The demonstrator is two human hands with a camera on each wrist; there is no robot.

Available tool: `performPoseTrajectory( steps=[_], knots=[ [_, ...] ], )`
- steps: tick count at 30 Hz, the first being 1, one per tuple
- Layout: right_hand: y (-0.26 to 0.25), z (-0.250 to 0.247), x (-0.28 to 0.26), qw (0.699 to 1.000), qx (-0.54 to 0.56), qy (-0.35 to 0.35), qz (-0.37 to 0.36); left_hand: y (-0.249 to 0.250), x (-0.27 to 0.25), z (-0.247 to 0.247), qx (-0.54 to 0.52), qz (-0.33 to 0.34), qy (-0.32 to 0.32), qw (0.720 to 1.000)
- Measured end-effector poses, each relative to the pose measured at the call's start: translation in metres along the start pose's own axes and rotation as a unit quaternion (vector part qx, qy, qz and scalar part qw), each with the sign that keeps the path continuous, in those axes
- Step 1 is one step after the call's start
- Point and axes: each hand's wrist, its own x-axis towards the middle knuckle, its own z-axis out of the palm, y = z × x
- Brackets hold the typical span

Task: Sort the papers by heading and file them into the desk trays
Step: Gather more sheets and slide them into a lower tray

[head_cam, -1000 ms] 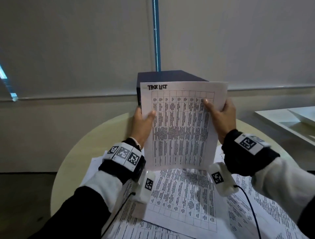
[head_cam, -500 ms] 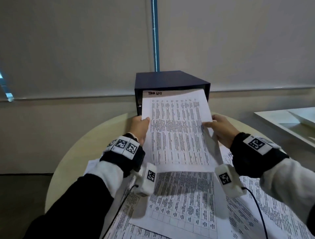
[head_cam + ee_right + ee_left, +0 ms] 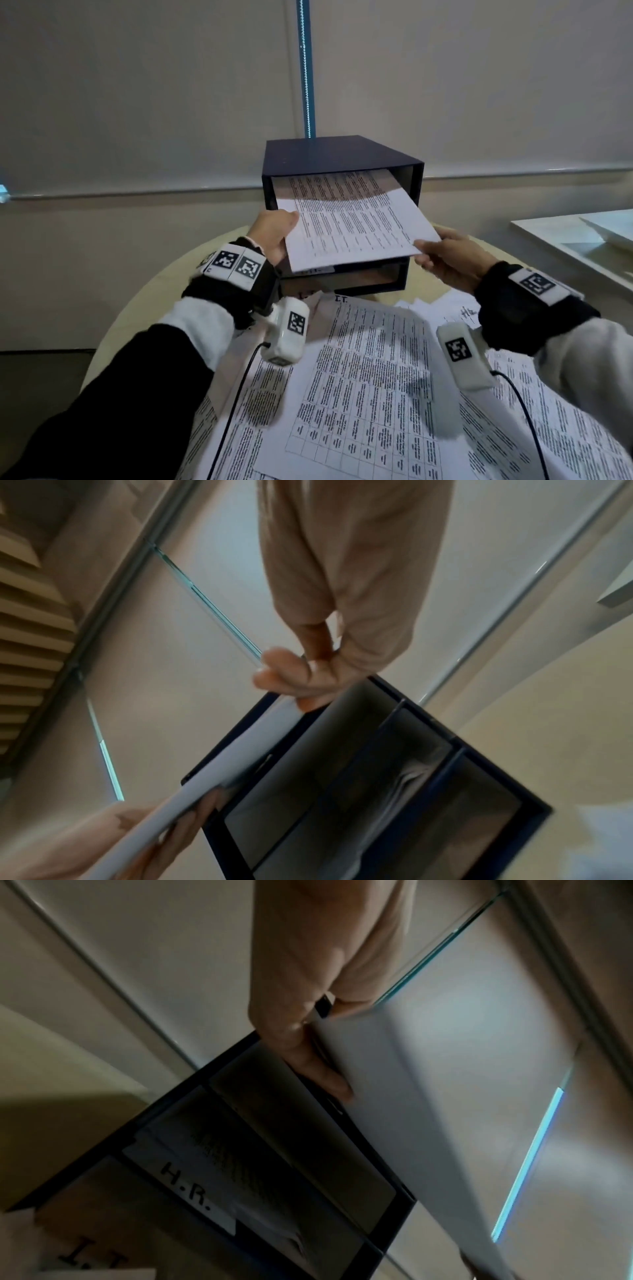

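Two hands: both grip one printed sheet (image 3: 352, 226) at its near corners, one on each side.
Left hand (image 3: 274, 233): pinching the sheet's left edge, thumb on top, fingers (image 3: 322, 1074) curled beneath, as the left wrist view shows.
Left wrist: a black band with square coded markers (image 3: 236, 265) and a white camera pod (image 3: 287, 330) hanging under it, its cable trailing toward the person.
Sheet: a dense table of small print; its far half lies inside the top slot of the tray unit, its near half sticks out toward the person and slopes slightly down.
Tray unit (image 3: 339, 154): a dark blue box with stacked open slots, standing at the far edge of the round table (image 3: 144, 308), just beyond the hands.
Slots: below the sheet the left wrist view shows a label reading H.R. (image 3: 186, 1188), and lower still one reading I.T. (image 3: 92, 1259); paper already lies in the H.R. slot.
Loose papers (image 3: 370, 394): more printed tables spread over the table under both wrists, overlapping one another.
Right hand (image 3: 448, 255): pinching the sheet's right near corner between thumb and curled fingers (image 3: 287, 674).
Right wrist: the same black band and white pod (image 3: 462, 353).
Far right: a white shelf or tray edge (image 3: 575, 240), well apart from the unit.
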Motion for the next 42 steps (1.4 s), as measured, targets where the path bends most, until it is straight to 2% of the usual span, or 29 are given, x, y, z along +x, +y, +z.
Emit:
performPoseTrajectory(
  steps=[3,6,8,10,11,14,15,17,19,21,23,26,29,32,36,38,42],
  knots=[
    [-0.011,0.017,0.022,0.998,0.059,0.032,-0.003,-0.001,-0.017,0.001,-0.038,0.034,-0.011,0.999],
    [-0.022,0.035,0.039,0.994,0.108,0.034,-0.006,0.002,-0.02,0.0,0.012,0.094,0.011,0.995],
    [-0.03,0.046,0.05,0.991,0.126,0.039,-0.016,0.003,-0.017,0.0,0.09,0.145,0.038,0.985],
    [-0.034,0.054,0.064,0.991,0.111,0.065,-0.032,0.002,-0.01,-0.002,0.209,0.204,0.059,0.955],
    [-0.036,0.059,0.069,0.991,0.101,0.075,-0.038,0.002,-0.007,-0.003,0.28,0.228,0.073,0.93],
    [-0.041,0.069,0.077,0.992,0.01,0.113,-0.053,0.002,0.004,-0.001,0.441,0.251,0.092,0.857],
    [-0.044,0.07,0.081,0.992,0.015,0.121,-0.041,0.002,0.006,0.001,0.476,0.246,0.082,0.84],
    [-0.045,0.072,0.091,0.984,0.125,0.122,-0.025,0.001,0.011,0.002,0.53,0.226,0.058,0.815],
    [-0.048,0.071,0.1,0.99,0.093,0.108,-0.022,0.0,0.015,0.003,0.571,0.208,0.046,0.793],
    [-0.046,0.069,0.106,0.99,0.108,0.072,-0.06,-0.001,0.015,0.004,0.603,0.207,0.045,0.769],
    [-0.042,0.064,0.118,0.984,0.088,0.133,-0.075,-0.002,0.016,0.004,0.621,0.216,0.048,0.752],
    [-0.039,0.065,0.119,0.982,0.059,0.162,-0.073,-0.003,0.018,0.001,0.631,0.216,0.046,0.744],
    [-0.039,0.065,0.125,0.985,0.003,0.159,-0.06,-0.002,0.019,0.003,0.631,0.213,0.055,0.744],
    [-0.042,0.062,0.131,0.987,-0.077,0.131,-0.054,0.0,0.021,0.006,0.658,0.22,0.063,0.717],
    [-0.045,0.063,0.131,0.965,-0.228,0.129,-0.028,-0.001,0.024,0.007,0.664,0.193,0.044,0.721],
    [-0.048,0.065,0.129,0.951,-0.277,0.137,0.0,-0.002,0.025,0.008,0.665,0.181,0.046,0.723],
    [-0.049,0.065,0.126,0.921,-0.369,0.121,0.004,-0.001,0.029,0.013,0.66,0.157,0.06,0.732]
  ],
)
